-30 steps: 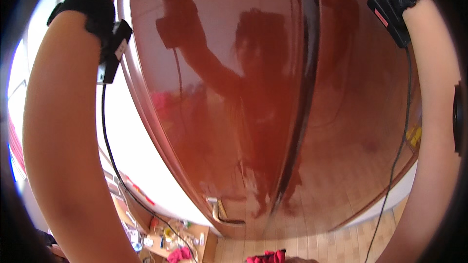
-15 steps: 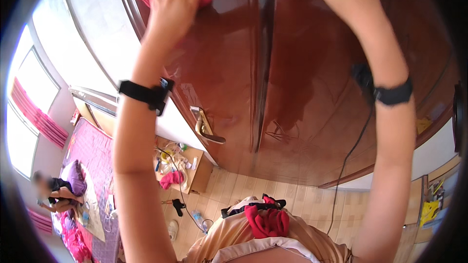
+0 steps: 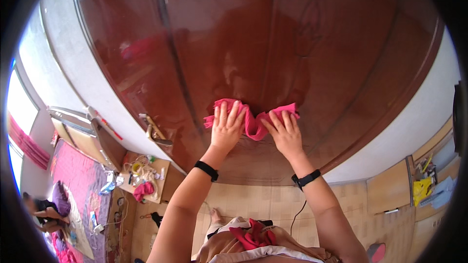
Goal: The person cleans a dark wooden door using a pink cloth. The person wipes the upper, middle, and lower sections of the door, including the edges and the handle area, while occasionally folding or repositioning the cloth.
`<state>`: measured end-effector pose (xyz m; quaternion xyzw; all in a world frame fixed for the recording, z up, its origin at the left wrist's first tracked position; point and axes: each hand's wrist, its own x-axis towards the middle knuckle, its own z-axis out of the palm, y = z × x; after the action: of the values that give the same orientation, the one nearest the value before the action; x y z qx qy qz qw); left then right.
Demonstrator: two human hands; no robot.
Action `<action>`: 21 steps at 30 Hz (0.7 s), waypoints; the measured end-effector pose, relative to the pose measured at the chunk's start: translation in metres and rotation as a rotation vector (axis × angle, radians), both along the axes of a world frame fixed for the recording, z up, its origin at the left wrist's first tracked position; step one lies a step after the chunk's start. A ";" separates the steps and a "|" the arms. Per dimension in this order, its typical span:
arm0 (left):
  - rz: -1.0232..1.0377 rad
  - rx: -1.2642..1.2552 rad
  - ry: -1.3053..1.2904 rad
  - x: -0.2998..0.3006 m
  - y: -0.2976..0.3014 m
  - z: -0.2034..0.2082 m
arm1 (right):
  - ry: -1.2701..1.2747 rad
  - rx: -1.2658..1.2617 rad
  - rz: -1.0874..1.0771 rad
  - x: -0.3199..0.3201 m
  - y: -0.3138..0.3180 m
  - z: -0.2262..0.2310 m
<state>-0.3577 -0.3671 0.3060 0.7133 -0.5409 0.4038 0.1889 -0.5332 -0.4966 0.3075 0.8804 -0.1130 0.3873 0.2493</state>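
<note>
A pink cloth (image 3: 253,129) lies bunched in a wavy strip against a glossy reddish-brown door (image 3: 336,83). My left hand (image 3: 226,127) presses flat on the cloth's left end, fingers stretched out. On its right end rests my right hand (image 3: 286,134), also flat with spread fingers. Between the two hands the cloth sags in a loose fold. Black bands circle both wrists. To the left of my left hand is the metal door handle (image 3: 157,135). Another red cloth (image 3: 253,234) hangs at my waist.
At the left stands a small wooden table (image 3: 168,173) cluttered with cords, tape and a pink cloth. Beyond it, a person (image 3: 46,212) sits on a bed (image 3: 73,160). Shelves with a yellow bag (image 3: 422,191) stand at the right. A cable (image 3: 295,221) hangs from my right wrist.
Both hands have come down the door from the top of the view, bringing the pink cloth lower. They are now closer together, and the view has shifted.
</note>
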 end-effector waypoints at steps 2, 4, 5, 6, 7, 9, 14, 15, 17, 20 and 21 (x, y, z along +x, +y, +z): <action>-0.045 -0.035 -0.040 0.003 -0.006 -0.003 | 0.052 0.001 0.015 -0.018 -0.010 0.005; -0.078 -0.057 -0.178 0.010 -0.009 0.012 | 0.033 -0.011 -0.011 -0.026 -0.017 0.029; -0.079 -0.049 -0.197 0.011 -0.010 0.023 | 0.023 -0.031 -0.016 -0.028 -0.020 0.043; -0.072 -0.052 -0.178 0.003 -0.017 0.038 | -0.019 -0.066 -0.048 -0.032 -0.027 0.057; -0.047 -0.053 -0.166 -0.002 -0.017 0.059 | -0.068 -0.102 -0.061 -0.031 -0.031 0.075; -0.014 -0.110 -0.128 -0.011 -0.024 0.098 | -0.196 -0.121 -0.132 -0.027 -0.033 0.114; -0.038 -0.338 -0.039 -0.028 -0.042 0.152 | -0.403 -0.013 -0.105 -0.028 -0.032 0.166; -0.048 -0.353 -0.045 -0.025 -0.039 0.150 | -0.434 0.012 -0.088 -0.025 -0.028 0.164; -0.031 -0.278 -0.018 -0.023 -0.045 0.125 | -0.398 0.025 -0.137 -0.026 -0.034 0.131; -0.046 -0.255 -0.087 -0.025 -0.054 0.067 | -0.308 0.112 -0.155 -0.033 -0.029 0.066; -0.043 -0.191 -0.083 -0.030 -0.056 0.047 | -0.231 0.144 -0.177 -0.045 -0.030 0.047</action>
<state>-0.3879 -0.4227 0.3533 0.6628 -0.5226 0.4786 0.2419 -0.5783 -0.5263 0.3547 0.8321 -0.2456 0.4535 0.2038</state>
